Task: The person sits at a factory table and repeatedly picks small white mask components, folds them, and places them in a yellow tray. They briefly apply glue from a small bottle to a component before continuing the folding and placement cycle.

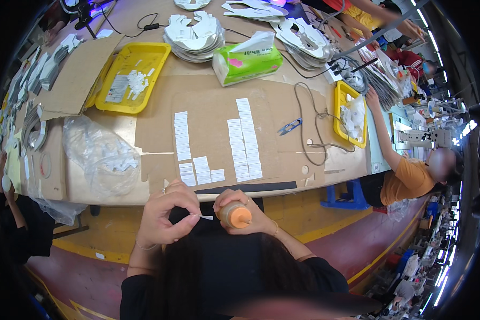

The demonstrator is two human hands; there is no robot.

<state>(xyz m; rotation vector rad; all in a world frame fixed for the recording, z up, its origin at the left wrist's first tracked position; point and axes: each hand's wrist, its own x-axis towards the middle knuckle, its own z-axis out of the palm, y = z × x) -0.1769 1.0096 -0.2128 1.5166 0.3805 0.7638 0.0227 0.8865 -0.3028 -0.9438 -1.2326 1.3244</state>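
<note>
My left hand pinches a small white label strip by one end, just below the table's near edge. My right hand is wrapped around a bottle with an orange cap, its tip close to the strip's free end. On the cardboard-covered table in front of both hands lie several rows of white labels in neat columns. Long dark hair hangs at the bottom of the view and hides my lap.
A yellow tray with white bits stands at the back left, a second yellow tray at the right. A green tissue pack, stacks of grey cut pieces, blue snips, a crumpled plastic bag and a cable lie around. A person in orange reaches in from the right.
</note>
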